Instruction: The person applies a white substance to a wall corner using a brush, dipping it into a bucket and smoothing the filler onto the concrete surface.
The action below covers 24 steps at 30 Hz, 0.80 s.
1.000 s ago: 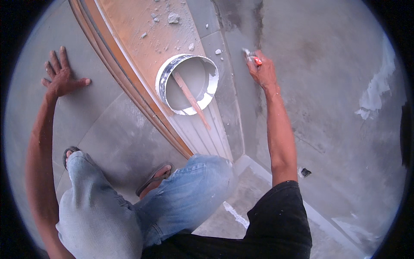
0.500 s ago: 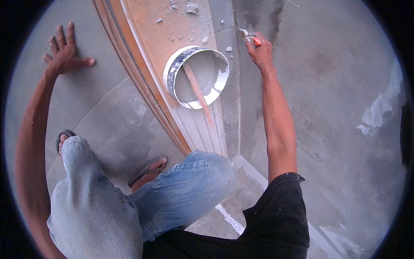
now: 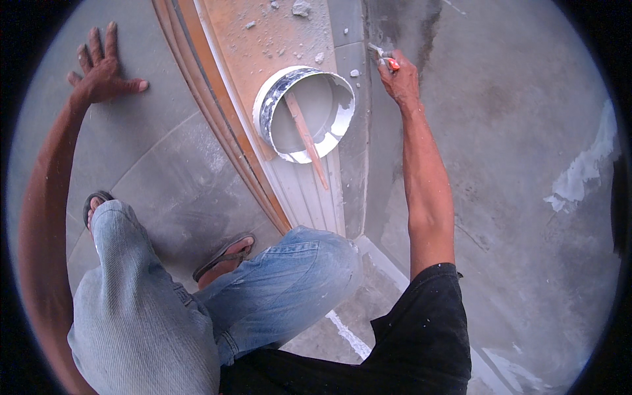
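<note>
My left hand (image 3: 102, 79) lies flat on the grey surface at the far left, fingers spread, holding nothing. At the upper right my right hand (image 3: 403, 82) is closed around a small paintbrush (image 3: 394, 64) with a red-orange handle end. Its pale tip meets the grey corner strip beside the wall, though the exact contact is hard to make out. Between my hands stands a round white container (image 3: 339, 128), smeared with dark and white patches and holding pale grey liquid. A flat wooden stick (image 3: 306, 138) leans in it, its end sticking out over the near rim.
The container rests on an orange-brown board (image 3: 230, 23) scattered with whitish rubble (image 3: 301, 8). Brown strips (image 3: 191, 85) run along the board's left side. A grey wall (image 3: 500, 164) with a white patch (image 3: 582, 174) rises at right. My sandalled foot (image 3: 227, 257) is below the strips.
The view has shifted slightly, so the container and rubble sit a little farther right. My right hand keeps its grip on the brush in nearly the same place; my left hand stays flat.
</note>
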Available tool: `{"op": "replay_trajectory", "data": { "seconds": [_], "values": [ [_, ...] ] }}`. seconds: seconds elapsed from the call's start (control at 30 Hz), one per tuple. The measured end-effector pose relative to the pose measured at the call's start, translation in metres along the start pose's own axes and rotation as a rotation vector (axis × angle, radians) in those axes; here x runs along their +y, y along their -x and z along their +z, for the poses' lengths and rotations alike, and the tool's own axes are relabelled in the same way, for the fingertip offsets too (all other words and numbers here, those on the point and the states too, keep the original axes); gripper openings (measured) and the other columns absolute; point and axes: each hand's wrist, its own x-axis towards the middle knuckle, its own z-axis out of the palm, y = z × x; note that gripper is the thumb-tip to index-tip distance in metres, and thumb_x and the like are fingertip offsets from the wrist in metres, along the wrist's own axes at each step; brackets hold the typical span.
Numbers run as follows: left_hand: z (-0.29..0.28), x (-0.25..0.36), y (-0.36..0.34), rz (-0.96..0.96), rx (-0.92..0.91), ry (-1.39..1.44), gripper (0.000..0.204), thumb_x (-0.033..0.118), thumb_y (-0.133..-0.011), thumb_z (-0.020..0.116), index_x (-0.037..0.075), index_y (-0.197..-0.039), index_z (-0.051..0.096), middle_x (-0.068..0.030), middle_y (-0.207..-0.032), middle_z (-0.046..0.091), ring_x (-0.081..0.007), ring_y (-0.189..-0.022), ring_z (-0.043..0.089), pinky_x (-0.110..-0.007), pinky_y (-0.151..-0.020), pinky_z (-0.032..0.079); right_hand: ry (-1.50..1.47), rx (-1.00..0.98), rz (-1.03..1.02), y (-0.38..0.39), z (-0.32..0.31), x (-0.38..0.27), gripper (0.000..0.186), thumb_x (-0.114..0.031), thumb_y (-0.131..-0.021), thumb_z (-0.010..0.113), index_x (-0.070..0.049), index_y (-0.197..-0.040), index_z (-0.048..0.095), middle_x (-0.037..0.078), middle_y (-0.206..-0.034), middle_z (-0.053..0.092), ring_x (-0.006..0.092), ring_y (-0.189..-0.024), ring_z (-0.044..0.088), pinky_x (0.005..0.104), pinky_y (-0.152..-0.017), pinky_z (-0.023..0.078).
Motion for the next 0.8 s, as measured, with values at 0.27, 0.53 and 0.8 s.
{"op": "replay_trajectory", "data": {
  "seconds": [0.27,0.53,0.8],
  "values": [
    [-0.009,0.004,-0.004,-0.064,-0.134,-0.040,0.135,0.070,-0.045,0.074,0.031,-0.145,-0.007,-0.0148,-0.151,-0.011,-0.0452,-0.135,-0.012,-0.075,-0.097,0.005,0.082,-0.045,0.022,0.001,0.001,-0.006,0.024,-0.019,-0.077,0.061,-0.003,-0.094,0.054,0.022,-0.094,0.061,0.0413,-0.088,0.057,0.0475,-0.075,0.046],
    [-0.023,0.016,-0.007,-0.114,-0.252,-0.144,0.136,0.072,-0.043,0.073,0.031,-0.145,-0.007,-0.0146,-0.151,-0.011,-0.0450,-0.135,-0.012,-0.075,-0.097,0.005,0.126,-0.012,-0.014,0.001,0.006,-0.006,0.025,-0.019,-0.077,0.062,-0.003,-0.092,0.052,0.023,-0.085,0.061,0.0432,-0.081,0.057,0.0469,-0.069,0.045],
    [-0.004,0.006,0.003,0.009,0.068,0.037,0.136,0.072,-0.042,0.072,0.031,-0.145,-0.007,-0.0144,-0.151,-0.010,-0.0448,-0.135,-0.011,-0.074,-0.098,0.006,0.144,-0.055,0.060,0.002,0.008,-0.008,0.027,-0.020,-0.076,0.062,-0.003,-0.093,0.052,0.023,-0.087,0.061,0.0431,-0.083,0.057,0.0476,-0.072,0.045]
  ]
}}
